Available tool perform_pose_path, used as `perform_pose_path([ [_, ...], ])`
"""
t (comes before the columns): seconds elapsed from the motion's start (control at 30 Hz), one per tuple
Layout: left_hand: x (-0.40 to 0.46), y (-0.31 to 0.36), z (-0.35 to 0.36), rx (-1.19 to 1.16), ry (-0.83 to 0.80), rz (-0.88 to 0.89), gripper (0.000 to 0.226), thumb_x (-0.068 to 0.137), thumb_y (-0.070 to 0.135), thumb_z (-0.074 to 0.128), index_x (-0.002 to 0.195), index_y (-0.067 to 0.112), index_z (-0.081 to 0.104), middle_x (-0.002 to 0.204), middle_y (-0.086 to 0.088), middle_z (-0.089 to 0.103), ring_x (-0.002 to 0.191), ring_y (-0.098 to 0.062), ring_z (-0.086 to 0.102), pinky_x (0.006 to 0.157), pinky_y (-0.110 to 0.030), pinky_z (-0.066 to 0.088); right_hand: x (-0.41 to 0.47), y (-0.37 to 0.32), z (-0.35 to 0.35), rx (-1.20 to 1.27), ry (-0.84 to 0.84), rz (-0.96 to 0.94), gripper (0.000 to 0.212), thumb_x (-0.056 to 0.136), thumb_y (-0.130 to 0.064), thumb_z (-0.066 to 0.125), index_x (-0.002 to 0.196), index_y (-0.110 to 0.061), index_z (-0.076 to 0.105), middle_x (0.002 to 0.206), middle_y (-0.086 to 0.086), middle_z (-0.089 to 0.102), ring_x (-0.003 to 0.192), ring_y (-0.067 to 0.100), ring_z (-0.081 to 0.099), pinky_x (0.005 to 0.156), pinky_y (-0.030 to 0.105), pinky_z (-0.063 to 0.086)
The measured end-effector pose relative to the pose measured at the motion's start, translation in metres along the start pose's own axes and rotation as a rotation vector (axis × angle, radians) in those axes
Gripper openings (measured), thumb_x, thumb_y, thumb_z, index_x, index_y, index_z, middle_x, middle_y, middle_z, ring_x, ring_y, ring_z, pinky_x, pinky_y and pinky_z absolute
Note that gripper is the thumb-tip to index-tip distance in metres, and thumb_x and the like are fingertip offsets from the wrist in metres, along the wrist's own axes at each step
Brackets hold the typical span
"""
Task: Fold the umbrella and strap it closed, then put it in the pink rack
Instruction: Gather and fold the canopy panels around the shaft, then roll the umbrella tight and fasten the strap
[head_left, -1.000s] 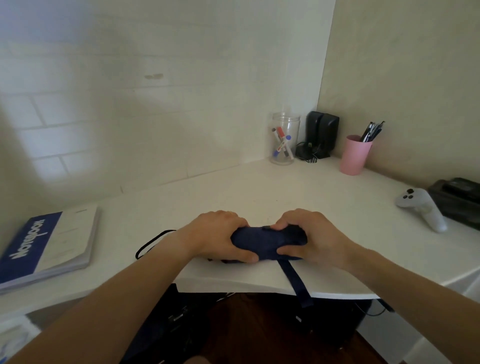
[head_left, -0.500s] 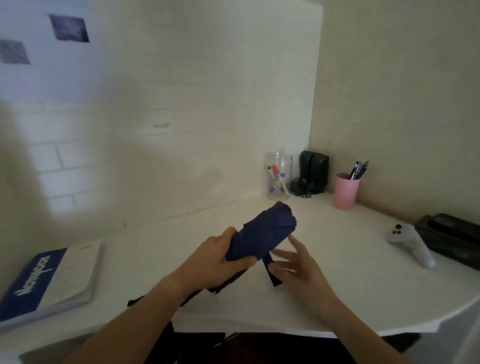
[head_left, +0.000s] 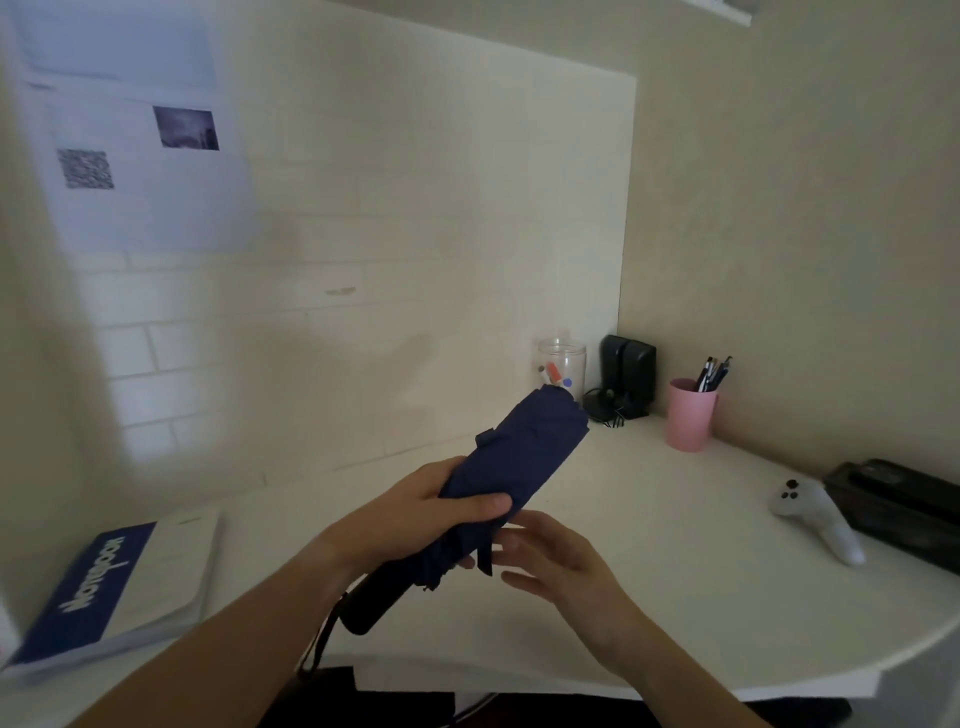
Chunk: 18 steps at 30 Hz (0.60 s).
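The left hand (head_left: 415, 514) clamps the folded umbrella (head_left: 514, 457) above the desk's (head_left: 675, 597) front edge so the right hand's (head_left: 561, 566) spread fingers can catch its dangling strap (head_left: 485, 553).

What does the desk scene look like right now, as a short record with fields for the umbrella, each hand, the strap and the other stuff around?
umbrella: navy umbrella, folded, held tilted above the white desk, canopy end up toward the back corner, black handle low
left hand: left hand in a closed grip around the umbrella's middle
right hand: right hand open, fingers at the strap
strap: strap hanging loose, not yet wrapped
pink rack: not in view
other items: notebook at left, pink cup with pens, clear jar, white controller
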<state>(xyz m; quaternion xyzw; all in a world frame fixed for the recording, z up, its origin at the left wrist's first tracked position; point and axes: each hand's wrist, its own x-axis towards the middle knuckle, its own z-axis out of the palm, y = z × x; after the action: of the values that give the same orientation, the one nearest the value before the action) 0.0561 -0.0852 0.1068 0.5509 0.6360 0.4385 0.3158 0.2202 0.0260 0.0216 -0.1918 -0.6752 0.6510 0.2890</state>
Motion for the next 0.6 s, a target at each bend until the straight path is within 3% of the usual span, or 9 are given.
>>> perform_pose_path([
  [0.1,-0.009,0.01,0.001,-0.063,-0.044,-0.012,0.011,0.098,0.029,0.069,0.098,0.018,0.069,0.074,0.001,0.075,0.062,-0.016,0.07,0.062,-0.035,0.06,0.001,-0.004,0.009,-0.002,0.004,-0.017,0.022,0.101,-0.019,0.06,0.121,-0.015,0.068,0.115,0.008,0.077,0.109,0.026,0.073,0.106,0.05,0.051],
  [0.23,-0.013,0.019,0.003,-0.148,-0.05,-0.032,0.027,0.096,0.032,0.069,0.077,0.014,0.065,0.057,-0.004,0.061,0.049,-0.02,0.057,0.052,-0.03,0.05,0.003,-0.012,0.018,-0.039,-0.043,-0.059,0.026,0.103,-0.028,0.057,0.114,-0.01,0.073,0.113,0.014,0.077,0.109,0.032,0.071,0.106,0.054,0.05],
  [0.37,-0.014,0.022,-0.002,-0.238,-0.052,-0.053,0.038,0.094,0.041,0.069,0.074,0.01,0.061,0.057,-0.007,0.056,0.047,-0.022,0.051,0.049,-0.029,0.047,0.001,-0.019,0.017,0.034,-0.015,-0.064,0.022,0.101,-0.018,0.059,0.111,0.001,0.068,0.108,0.017,0.078,0.105,0.031,0.073,0.101,0.045,0.056],
  [0.47,-0.014,0.019,-0.006,-0.329,-0.073,-0.058,0.042,0.093,0.047,0.07,0.082,0.008,0.058,0.067,-0.009,0.054,0.049,-0.022,0.051,0.049,-0.028,0.046,-0.002,-0.023,0.013,0.063,0.012,-0.082,0.017,0.099,-0.013,0.063,0.105,0.001,0.068,0.089,0.016,0.078,0.081,0.027,0.071,0.079,0.035,0.059],
  [0.53,-0.014,0.017,-0.009,-0.359,-0.063,-0.065,0.043,0.091,0.049,0.07,0.089,0.008,0.056,0.074,-0.01,0.053,0.05,-0.021,0.051,0.05,-0.028,0.046,-0.007,-0.028,0.008,0.082,0.057,-0.087,0.013,0.097,-0.012,0.066,0.094,-0.001,0.073,0.074,0.015,0.072,0.062,0.023,0.06,0.059,0.028,0.052],
  [0.6,-0.015,0.015,-0.013,-0.383,-0.042,-0.071,0.043,0.091,0.049,0.07,0.092,0.009,0.055,0.078,-0.01,0.053,0.05,-0.021,0.051,0.049,-0.028,0.045,-0.014,-0.034,-0.002,0.072,0.138,-0.093,0.015,0.093,-0.013,0.07,0.081,-0.008,0.076,0.065,0.015,0.067,0.053,0.02,0.049,0.049,0.023,0.042],
])
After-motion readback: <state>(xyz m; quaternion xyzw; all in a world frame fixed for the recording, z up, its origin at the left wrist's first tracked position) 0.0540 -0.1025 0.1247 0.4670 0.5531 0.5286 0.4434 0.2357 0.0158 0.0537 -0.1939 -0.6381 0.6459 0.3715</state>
